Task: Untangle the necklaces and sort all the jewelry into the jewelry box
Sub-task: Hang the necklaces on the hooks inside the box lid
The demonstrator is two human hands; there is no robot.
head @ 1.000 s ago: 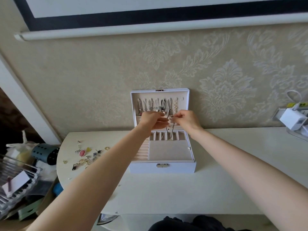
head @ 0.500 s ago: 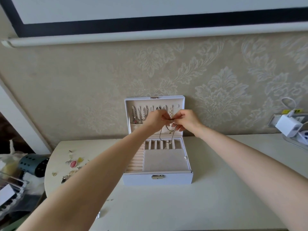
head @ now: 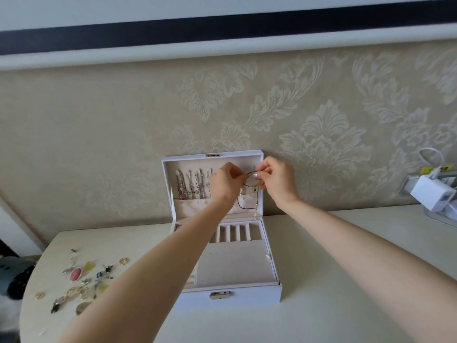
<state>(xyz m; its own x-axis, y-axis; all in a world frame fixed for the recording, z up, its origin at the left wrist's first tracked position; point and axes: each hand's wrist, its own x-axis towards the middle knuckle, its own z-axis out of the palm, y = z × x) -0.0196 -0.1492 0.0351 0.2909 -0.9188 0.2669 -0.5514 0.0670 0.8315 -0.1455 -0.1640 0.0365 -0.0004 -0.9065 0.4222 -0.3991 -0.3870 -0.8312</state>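
Both hands are up at the raised lid of the white jewelry box; the left hand and right hand each pinch a dark cord necklace, its loop dangling before the lid's pocket; more necklaces hang inside the lid; loose jewelry lies scattered on the table, left of the box

Soft, even daylight, faint shadows under the arms, strong wide-angle bowing at the edges, slightly soft detail throughout.
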